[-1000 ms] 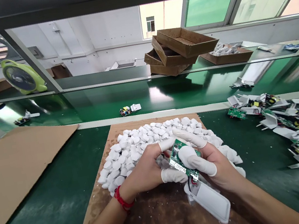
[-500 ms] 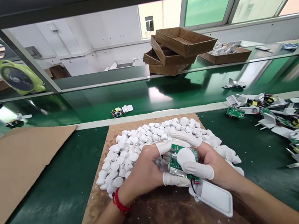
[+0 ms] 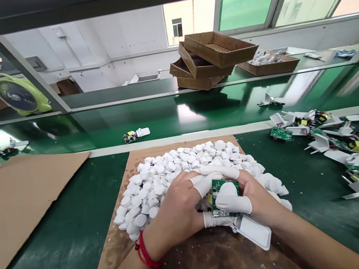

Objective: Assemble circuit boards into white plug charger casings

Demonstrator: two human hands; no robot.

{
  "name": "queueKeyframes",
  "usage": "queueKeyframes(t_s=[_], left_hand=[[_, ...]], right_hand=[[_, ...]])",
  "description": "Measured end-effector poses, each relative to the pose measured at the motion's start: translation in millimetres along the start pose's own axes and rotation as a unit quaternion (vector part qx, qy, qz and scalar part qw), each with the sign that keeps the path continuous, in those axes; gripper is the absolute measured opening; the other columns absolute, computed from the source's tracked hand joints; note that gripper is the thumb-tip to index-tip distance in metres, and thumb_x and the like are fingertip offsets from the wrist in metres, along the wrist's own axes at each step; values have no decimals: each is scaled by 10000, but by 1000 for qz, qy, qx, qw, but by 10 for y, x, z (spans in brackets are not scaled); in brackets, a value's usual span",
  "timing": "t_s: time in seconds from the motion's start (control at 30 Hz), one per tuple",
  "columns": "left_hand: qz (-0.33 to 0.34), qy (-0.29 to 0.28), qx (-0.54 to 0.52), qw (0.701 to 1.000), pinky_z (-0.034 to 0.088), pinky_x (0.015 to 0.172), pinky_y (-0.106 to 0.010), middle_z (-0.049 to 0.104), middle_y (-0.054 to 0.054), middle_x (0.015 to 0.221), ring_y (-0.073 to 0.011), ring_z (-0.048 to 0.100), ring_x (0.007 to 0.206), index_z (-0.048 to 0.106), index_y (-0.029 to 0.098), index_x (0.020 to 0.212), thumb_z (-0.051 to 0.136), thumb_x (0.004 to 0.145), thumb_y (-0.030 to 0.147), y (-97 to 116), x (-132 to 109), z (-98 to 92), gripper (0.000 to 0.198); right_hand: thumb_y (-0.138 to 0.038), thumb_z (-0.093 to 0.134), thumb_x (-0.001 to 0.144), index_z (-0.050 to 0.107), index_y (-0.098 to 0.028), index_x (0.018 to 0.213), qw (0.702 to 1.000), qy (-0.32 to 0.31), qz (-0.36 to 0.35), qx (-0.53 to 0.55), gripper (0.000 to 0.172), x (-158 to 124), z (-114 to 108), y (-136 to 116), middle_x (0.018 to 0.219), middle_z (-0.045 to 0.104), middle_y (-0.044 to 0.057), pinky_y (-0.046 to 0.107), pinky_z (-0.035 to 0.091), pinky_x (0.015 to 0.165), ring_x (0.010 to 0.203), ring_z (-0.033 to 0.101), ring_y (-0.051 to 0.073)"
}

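Between my two hands is a green circuit board [image 3: 216, 193], tilted toward me. My right hand [image 3: 244, 188], in white finger cots, grips its right side, the thumb pressing a round white pad [image 3: 228, 189] onto the board's face. My left hand [image 3: 191, 202], also in finger cots, closes round the board's left and lower edges. A white plastic housing piece [image 3: 253, 232] hangs below the board beside my right hand. Behind my fingers spreads a heap of small round white pieces [image 3: 159, 175] on a brown cardboard sheet [image 3: 189, 267].
A pile of circuit boards with white housings [image 3: 355, 145] covers the bench's right side. Flat cardboard [image 3: 24, 199] lies at left. Single board assemblies [image 3: 136, 135] sit on the green belt [image 3: 101, 125] beyond. Stacked brown trays [image 3: 211, 59] and a green fan [image 3: 21, 93] stand farther back.
My left fingers have shifted along the board, and my right thumb now lies across the white pad. The hanging housing has swung slightly up and left. Assemblies on the belt have moved left.
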State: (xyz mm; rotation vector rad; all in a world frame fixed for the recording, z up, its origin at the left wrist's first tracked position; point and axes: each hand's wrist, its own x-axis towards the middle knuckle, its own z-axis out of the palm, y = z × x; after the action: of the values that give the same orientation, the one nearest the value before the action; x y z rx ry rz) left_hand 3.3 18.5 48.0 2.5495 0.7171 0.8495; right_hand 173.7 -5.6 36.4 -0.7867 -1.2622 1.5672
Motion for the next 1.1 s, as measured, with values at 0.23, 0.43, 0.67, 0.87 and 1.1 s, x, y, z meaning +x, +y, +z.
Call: queueKeyframes(t_s=[0.23, 0.43, 0.67, 0.87, 1.1], left_hand=[[80, 41, 80, 993, 402, 660, -319, 630, -60, 754, -210, 558, 743, 575, 130, 1060, 602, 847, 408, 35, -17, 38, 352], [20, 104, 29, 994, 465, 756, -355, 677, -90, 935, -240, 619, 855, 507, 165, 1184, 668, 741, 560, 61, -27, 41, 615], [78, 109, 2, 991, 422, 1005, -394, 525, -136, 1315, -251, 481, 1224, 394, 215, 1328, 504, 886, 174, 9, -31, 60, 457], [119, 104, 63, 985, 431, 999, -417, 516, -191, 1298, -281, 438, 1251, 439, 144, 1295, 540, 870, 174, 3, -16, 109, 438], [80, 183, 30, 979, 442, 949, -458, 572, -127, 1208, -286, 485, 1119, 379, 215, 1375, 540, 872, 191, -41, -85, 196, 529]], right_hand=[[-283, 782, 624, 755, -201, 970, 993, 33, 63, 93, 357, -12, 40, -20, 817, 733, 56, 362, 545, 699, 785, 671, 256], [-243, 819, 626, 713, -244, 999, 984, 81, 55, 151, 388, -69, 64, 16, 636, 661, -24, 291, 532, 631, 587, 616, 162], [-576, 714, 693, 706, -257, 847, 956, 131, 59, 254, 355, -13, 83, 27, 690, 698, 20, 371, 563, 663, 673, 659, 234], [-589, 625, 772, 701, -212, 976, 961, 78, 114, 242, 435, -17, 105, -37, 692, 708, 31, 385, 575, 698, 724, 690, 253], [-556, 577, 829, 692, -208, 975, 979, 100, 67, 164, 395, -83, 149, 86, 899, 712, 71, 389, 510, 859, 921, 654, 260]])
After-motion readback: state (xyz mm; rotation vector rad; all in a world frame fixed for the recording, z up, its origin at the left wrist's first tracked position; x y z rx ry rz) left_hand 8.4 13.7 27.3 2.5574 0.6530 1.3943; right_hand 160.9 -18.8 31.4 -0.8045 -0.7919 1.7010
